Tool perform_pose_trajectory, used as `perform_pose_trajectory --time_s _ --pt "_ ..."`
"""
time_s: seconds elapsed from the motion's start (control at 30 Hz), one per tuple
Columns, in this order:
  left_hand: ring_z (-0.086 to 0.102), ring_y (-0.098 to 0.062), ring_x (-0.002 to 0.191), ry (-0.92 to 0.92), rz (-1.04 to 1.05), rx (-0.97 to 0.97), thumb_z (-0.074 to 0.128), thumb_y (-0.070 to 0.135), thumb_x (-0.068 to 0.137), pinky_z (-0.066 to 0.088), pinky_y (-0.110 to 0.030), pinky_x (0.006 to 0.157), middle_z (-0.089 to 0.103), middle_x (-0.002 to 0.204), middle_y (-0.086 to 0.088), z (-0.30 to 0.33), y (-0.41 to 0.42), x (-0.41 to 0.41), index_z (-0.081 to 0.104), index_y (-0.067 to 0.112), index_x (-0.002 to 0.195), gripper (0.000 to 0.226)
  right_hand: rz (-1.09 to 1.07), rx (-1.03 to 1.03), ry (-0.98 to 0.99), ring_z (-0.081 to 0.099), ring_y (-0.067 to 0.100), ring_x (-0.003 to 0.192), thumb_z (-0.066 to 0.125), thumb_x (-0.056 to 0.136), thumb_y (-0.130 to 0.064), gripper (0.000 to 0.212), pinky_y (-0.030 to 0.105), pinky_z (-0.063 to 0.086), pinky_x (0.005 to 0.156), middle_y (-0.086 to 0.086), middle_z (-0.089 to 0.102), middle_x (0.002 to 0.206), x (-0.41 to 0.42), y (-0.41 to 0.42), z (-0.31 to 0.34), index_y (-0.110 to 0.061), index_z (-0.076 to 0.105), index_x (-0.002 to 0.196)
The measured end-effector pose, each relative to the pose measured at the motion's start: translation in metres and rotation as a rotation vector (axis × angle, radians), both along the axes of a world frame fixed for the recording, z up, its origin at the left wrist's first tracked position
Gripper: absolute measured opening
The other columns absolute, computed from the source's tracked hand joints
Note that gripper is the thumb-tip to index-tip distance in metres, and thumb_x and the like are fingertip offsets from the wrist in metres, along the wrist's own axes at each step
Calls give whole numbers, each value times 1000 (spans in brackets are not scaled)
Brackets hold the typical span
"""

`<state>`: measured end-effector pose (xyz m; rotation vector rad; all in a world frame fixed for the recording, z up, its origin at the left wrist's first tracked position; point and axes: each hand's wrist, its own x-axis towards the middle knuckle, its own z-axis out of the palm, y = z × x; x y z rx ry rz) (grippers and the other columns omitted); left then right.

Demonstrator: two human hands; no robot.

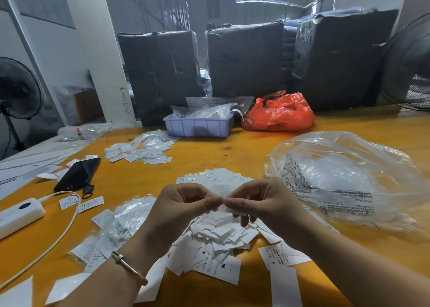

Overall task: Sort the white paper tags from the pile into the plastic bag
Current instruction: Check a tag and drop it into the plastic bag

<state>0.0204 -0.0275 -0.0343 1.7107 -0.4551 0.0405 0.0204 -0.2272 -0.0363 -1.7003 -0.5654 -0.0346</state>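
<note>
A pile of white paper tags (218,234) lies on the orange table (232,153) right below my hands. My left hand (183,204) and my right hand (258,202) meet above the pile, thumbs and forefingers pinching a small white tag (229,209) between them. A large clear plastic bag (344,178) with printed warning text lies crumpled to the right of my right hand. Smaller clear bags (125,220) holding tags lie left of the pile.
A black phone (78,174), a white power bank (18,216) with its cable and loose tags lie at left. Further back sit another tag heap (139,153), a purple tray (197,125) and a red bag (279,113). Black wrapped bales stand behind the table.
</note>
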Motion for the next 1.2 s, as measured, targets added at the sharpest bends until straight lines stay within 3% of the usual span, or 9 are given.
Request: perform_pose_trajectory --time_s 0.23,0.43,0.57,0.7,0.83,0.93,1.03,1.2 --pt "62 -9 70 -13 9 -45 76 38 69 49 -16 63 73 79 -6 -1 1 1 80 16 80 25 67 -100 74 58 16 51 77 77 -20 16 20 43 49 6 66 61 0 0 -3 -5 74 74" --pt "70 -23 69 93 -36 45 81 8 75 55 -26 64 73 78 -14 0 2 2 73 9 77 8 -111 92 -9 53 19 49 73 77 -19 21 23 43 47 7 60 58 2 -6 4 2 69 74" --pt "75 -29 76 179 -138 199 76 4 77 58 -29 64 76 85 -16 1 -1 -2 70 -2 84 12 -217 -175 -265 55 14 50 73 82 -12 15 33 44 50 0 60 56 0 0 2 -10 68 69" --pt "75 -25 74 125 -121 269 74 12 85 57 -27 64 77 83 -11 1 -1 -2 77 4 90 10 -169 -575 -517 53 7 62 72 83 -22 10 33 47 60 -14 57 67 -3 0 3 -16 72 75" --pt "75 -27 68 108 -72 206 74 18 79 55 -24 55 76 78 -14 3 1 -1 77 4 85 16 -183 -301 -451 62 13 59 73 82 -8 3 35 52 60 -5 67 72 -4 -4 10 -9 75 84" --pt "74 -29 68 21 0 122 72 22 74 57 -25 56 76 78 -14 4 2 -1 74 3 86 23 -284 -65 -363 66 17 60 69 80 7 30 39 57 65 3 69 81 -2 -9 16 -11 70 105" --pt "74 -27 68 -49 64 58 72 23 73 57 -25 57 76 76 -13 4 3 -1 73 1 85 25 -302 69 -311 67 19 65 70 79 8 46 35 59 67 7 69 85 -4 -13 20 -15 58 118" --pt "75 -29 75 -122 87 -29 78 21 68 59 -29 63 76 79 -14 5 1 -2 68 -1 82 28 -336 140 -360 65 23 65 73 76 7 23 37 58 64 6 70 78 -7 -12 23 -10 61 86"
